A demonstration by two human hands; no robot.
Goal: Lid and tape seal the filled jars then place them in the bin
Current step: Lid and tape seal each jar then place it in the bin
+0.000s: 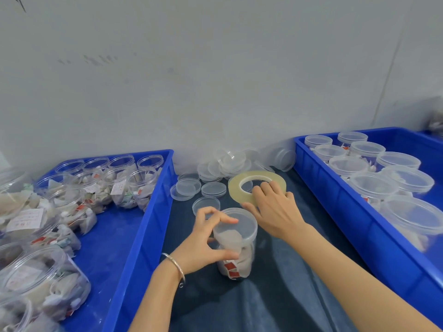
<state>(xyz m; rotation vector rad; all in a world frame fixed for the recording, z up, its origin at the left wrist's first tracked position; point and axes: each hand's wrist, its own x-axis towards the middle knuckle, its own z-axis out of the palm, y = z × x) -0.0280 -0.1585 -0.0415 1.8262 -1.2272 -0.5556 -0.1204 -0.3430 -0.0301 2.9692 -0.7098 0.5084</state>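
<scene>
A clear plastic jar (236, 250) stuffed with paper-wrapped packets stands upright on a dark cloth (275, 295), close to the viewer; everything else is placed relative to it. A translucent lid (236, 224) sits on its mouth. The left hand (203, 240) (a thin bangle at its wrist) curls around the jar's left side, thumb on the wall and a fingertip on the lid. Just behind and right of the jar, the right hand (273, 209) lies on a wide roll of clear tape (256, 186), fingers bent over its near edge, thumb beneath. Further behind the jar lie loose lids (213, 178), scattered. Left of the jar, a blue bin (143, 226) holds open filled jars; right of it, another blue bin (335, 212) holds lidded ones.
</scene>
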